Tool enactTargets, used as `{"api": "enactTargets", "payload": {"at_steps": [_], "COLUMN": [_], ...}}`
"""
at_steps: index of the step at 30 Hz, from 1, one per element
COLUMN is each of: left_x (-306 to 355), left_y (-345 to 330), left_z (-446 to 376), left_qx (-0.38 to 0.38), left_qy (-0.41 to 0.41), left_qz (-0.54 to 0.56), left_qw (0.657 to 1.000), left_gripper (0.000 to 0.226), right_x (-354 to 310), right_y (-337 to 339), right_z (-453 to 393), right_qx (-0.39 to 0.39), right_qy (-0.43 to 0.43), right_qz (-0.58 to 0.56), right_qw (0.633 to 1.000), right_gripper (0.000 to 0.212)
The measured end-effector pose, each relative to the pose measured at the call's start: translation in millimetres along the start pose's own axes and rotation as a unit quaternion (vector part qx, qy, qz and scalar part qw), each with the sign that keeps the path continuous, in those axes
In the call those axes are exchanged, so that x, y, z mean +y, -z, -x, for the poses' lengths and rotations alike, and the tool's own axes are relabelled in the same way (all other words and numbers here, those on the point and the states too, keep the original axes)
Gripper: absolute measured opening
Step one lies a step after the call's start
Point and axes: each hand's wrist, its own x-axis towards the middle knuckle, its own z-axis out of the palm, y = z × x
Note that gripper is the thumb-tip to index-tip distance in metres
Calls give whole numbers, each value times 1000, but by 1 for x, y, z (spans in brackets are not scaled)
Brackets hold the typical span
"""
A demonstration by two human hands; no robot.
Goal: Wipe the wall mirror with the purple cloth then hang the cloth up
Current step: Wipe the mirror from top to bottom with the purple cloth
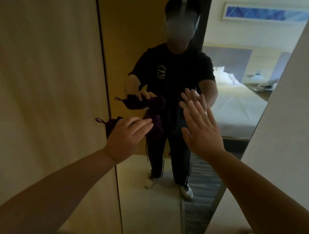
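The left hand [128,133] is gripping the purple cloth [153,125] in front of the wall mirror [159,204], its fingers curling over the bunched fabric, and a small hanging loop [100,120] is sticking out to the left of the knuckles, near the mirror's left edge. Part of the cloth is dangling below the fingers, in front of the glass; whether it is touching the glass cannot be told. The right hand [201,130] is reaching toward the mirror with its fingers straight and spread, holding nothing, its fingertips meeting their own reflection at about mid-height. The mirror is showing the person standing in dark clothes and white shoes, with a bed [236,105] reflecting toward its right edge. A pale wall panel [40,65] is running along the mirror's left side.
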Motion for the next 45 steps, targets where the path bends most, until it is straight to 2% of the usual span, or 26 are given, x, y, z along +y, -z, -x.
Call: {"api": "enactTargets", "payload": {"at_steps": [5,12,20,23,27,31,34,38,40,42,45], "left_x": [-11,-13,-30,-34,-35,-22,-2,23,27,25,19], "left_y": [-3,-10,-40,-55,-72,-86,-100,-120,-124,-123,-121], "left_z": [21,30,11,12,26,52,75,105,119,135,141], "left_qx": [8,7,64,98,155,205,255,303,298,264,244], "left_qy": [52,64,64,63,37,30,35,40,29,8,4], "left_qz": [4,-13,-62,-77,-98,-107,-111,-119,-125,-154,-167], "left_qw": [999,998,994,990,982,972,960,945,946,952,955], "left_gripper": [35,36,41,36,27,28,58,67,59,36,34], "right_x": [-17,-13,-1,-3,-9,-16,-19,-26,-28,-27,-19], "right_y": [-23,-41,-67,-83,-105,-133,-151,-176,-184,-188,-193], "right_z": [9,2,-1,8,25,45,60,80,83,82,74], "right_qx": [-27,-23,102,161,215,220,212,207,202,206,199], "right_qy": [-3,12,41,52,24,-28,-64,-94,-104,-114,-125], "right_qz": [22,26,-13,-13,14,56,60,67,74,63,55], "right_qw": [999,999,994,986,976,973,973,971,971,970,970], "right_gripper": [60,60,57,56,61,63,66,67,69,68,68]}}
